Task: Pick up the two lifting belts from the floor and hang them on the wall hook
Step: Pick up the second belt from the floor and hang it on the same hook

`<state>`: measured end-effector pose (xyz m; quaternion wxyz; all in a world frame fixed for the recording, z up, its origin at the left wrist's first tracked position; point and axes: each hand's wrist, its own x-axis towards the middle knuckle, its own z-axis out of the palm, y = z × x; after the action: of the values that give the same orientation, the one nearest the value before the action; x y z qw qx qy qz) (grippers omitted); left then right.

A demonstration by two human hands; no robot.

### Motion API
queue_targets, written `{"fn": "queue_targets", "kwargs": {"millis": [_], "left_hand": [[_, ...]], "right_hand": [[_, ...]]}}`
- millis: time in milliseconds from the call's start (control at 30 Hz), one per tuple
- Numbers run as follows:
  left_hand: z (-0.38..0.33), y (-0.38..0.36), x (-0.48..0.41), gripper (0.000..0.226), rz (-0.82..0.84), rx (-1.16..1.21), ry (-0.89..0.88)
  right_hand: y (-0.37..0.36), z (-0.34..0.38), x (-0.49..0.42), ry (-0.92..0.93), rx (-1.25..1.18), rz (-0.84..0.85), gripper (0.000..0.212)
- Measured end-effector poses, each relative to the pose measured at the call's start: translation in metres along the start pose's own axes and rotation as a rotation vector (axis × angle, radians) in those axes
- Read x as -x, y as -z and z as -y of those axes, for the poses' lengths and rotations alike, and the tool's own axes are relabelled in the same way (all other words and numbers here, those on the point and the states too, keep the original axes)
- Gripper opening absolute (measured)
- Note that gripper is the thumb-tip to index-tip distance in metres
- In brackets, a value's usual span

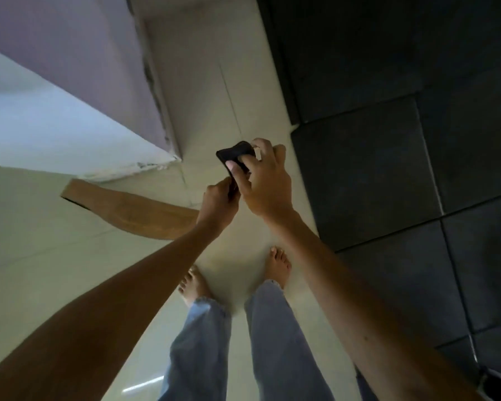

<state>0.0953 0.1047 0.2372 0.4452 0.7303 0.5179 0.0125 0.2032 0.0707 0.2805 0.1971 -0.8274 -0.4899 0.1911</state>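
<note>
With the black belt (234, 153) grasped in both the left hand (219, 204) and right hand (265, 180) above the floor (70, 285), keep this firm hold while gathering the tan belt (133, 211), which seems to hang behind the left wrist.

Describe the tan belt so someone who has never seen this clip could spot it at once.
Start at the pale tiled floor left of the dark mats. The tan belt stretches leftward from behind the left hand. Unlike the small black strap pinched in both hands, it is long, wide and light brown.

Both arms stretched forward, left hand (219, 202) fisted, right hand (265, 180) pinching, fingers curled, hands touching
</note>
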Motion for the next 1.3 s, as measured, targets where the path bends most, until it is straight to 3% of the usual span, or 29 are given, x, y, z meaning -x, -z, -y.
{"fn": "queue_targets", "kwargs": {"millis": [67, 200, 333, 500, 633, 733, 867, 967, 1100, 1300], "left_hand": [[-0.033, 0.049, 0.019, 0.013, -0.026, 0.077, 0.055], [-0.087, 0.142, 0.068, 0.015, -0.033, 0.177, 0.077], [-0.133, 0.246, 0.139, 0.019, -0.142, 0.149, 0.112], [-0.159, 0.34, 0.221, 0.03, -0.255, 0.166, 0.125], [-0.19, 0.383, 0.28, 0.011, -0.274, 0.314, 0.047], [-0.208, 0.401, 0.307, 0.008, -0.33, 0.46, -0.019], [-0.242, 0.42, 0.332, 0.048, -0.395, 0.549, -0.03], [-0.266, 0.427, 0.343, 0.034, -0.474, 0.498, -0.087], [-0.285, 0.435, 0.353, 0.037, -0.568, 0.334, -0.157], [-0.295, 0.455, 0.359, 0.051, -0.66, 0.381, -0.212]], "right_hand": [[0.038, 0.038, -0.006, 0.004, -0.114, -0.044, 0.043], [0.118, 0.12, -0.003, 0.083, -0.363, 0.03, 0.059], [0.211, 0.206, 0.015, 0.151, -0.586, 0.093, 0.039], [0.28, 0.281, 0.05, 0.102, -0.796, 0.237, 0.03], [0.315, 0.327, 0.074, 0.149, -0.94, 0.329, 0.007], [0.336, 0.345, 0.089, 0.224, -0.989, 0.288, 0.015], [0.359, 0.358, 0.106, 0.314, -1.011, 0.187, 0.035], [0.374, 0.361, 0.113, 0.31, -1.092, 0.128, 0.042], [0.382, 0.357, 0.122, 0.228, -1.171, 0.138, 0.031], [0.37, 0.335, 0.149, 0.213, -1.043, 0.335, 0.009]]}}
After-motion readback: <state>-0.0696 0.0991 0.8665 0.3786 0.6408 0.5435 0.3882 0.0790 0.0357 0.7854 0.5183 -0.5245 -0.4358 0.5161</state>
